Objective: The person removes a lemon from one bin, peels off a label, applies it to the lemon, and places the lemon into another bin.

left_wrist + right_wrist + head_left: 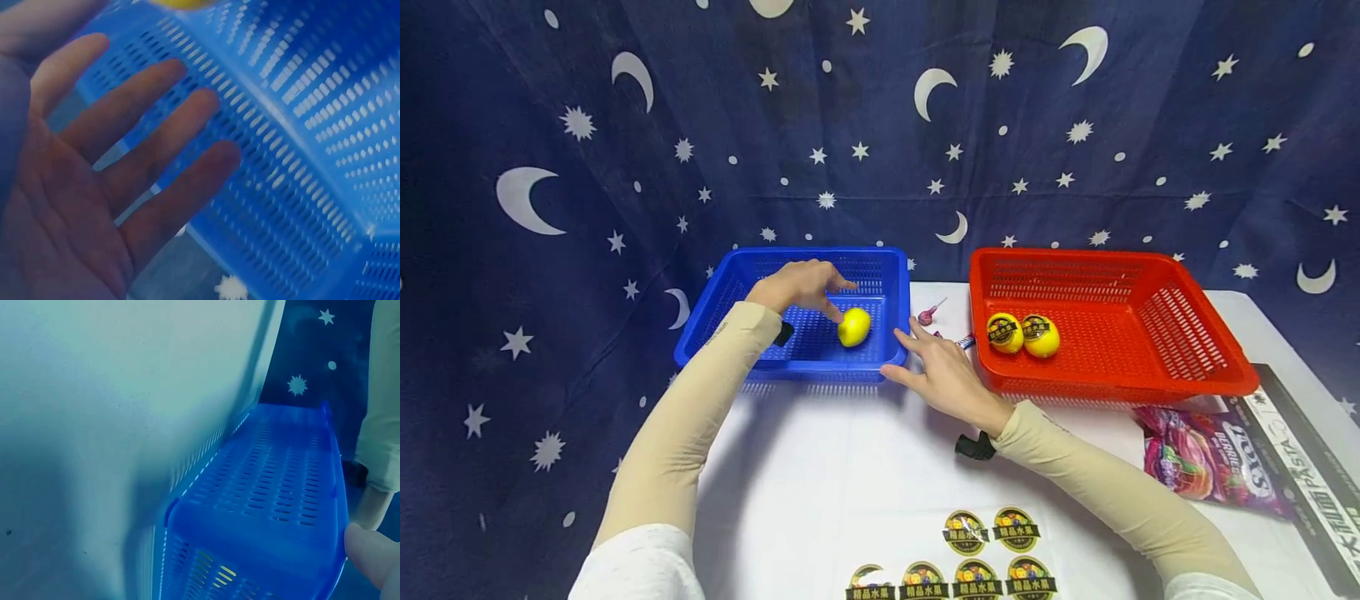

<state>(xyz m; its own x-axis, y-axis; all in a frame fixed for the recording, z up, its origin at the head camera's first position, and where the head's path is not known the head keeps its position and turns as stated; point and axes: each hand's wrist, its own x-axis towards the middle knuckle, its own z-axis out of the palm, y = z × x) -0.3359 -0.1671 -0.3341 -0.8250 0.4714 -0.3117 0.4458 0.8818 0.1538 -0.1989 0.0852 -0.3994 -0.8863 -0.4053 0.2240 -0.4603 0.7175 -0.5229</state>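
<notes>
A yellow lemon (856,330) lies in the blue basket (820,367), towards its right end. Above the basket floor my left hand (803,286) reaches in with fingers spread; a fingertip appears at the lemon's upper left side, though contact is unclear. The left wrist view shows loosely extended fingers (181,181) and only a sliver of the lemon (184,2). At the basket's right end is my right hand (947,379), its fingers extended and thumb (369,550) at the blue rim. Two lemons (1040,336) with black-banded round labels sit in the red basket (1112,385).
Between the baskets lie a wrapped lollipop (928,316) and a partly hidden small packet (966,342). A purple snack bag (1213,458) and a dark pasta package (1296,475) lie at right. Several round fruit stickers (978,575) are on a sheet in front. A starry curtain (880,125) hangs behind.
</notes>
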